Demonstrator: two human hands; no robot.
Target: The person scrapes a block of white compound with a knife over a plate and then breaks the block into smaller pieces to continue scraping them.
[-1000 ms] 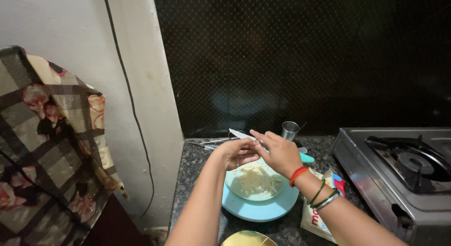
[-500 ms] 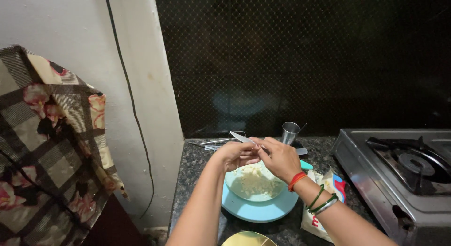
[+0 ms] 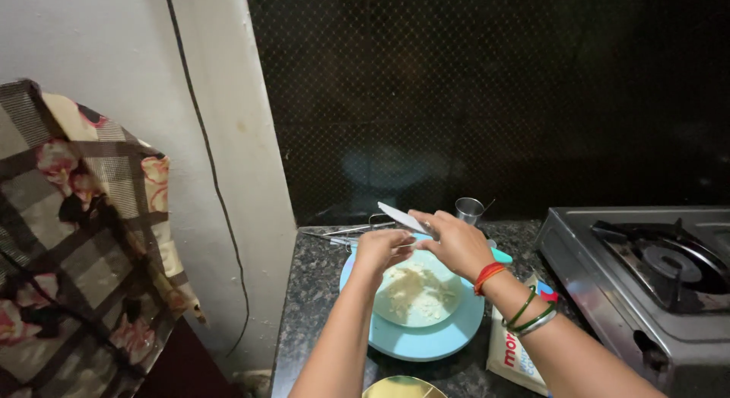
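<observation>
My right hand (image 3: 455,242) grips a knife (image 3: 401,217) with a white blade that points up and to the left; its teal handle end (image 3: 501,255) sticks out behind the wrist. My left hand (image 3: 382,250) is closed just left of it, fingertips near the blade's base; what it pinches is too small to tell. Both hands hover over a pale bowl (image 3: 415,294) holding whitish chopped bits, which sits on a light blue plate (image 3: 426,340). Red and green bangles ring my right wrist.
A gas stove (image 3: 654,280) stands at the right. A small steel cup (image 3: 469,210) and metal utensils (image 3: 342,231) lie at the back of the dark granite counter (image 3: 309,299). A white packet (image 3: 511,351) lies beside the plate. A yellow rim (image 3: 401,387) shows below. Patterned cloth (image 3: 84,238) hangs left.
Both hands stay over the bowl; the knife blade dipped toward my left hand half a second ago and now points up-left again.
</observation>
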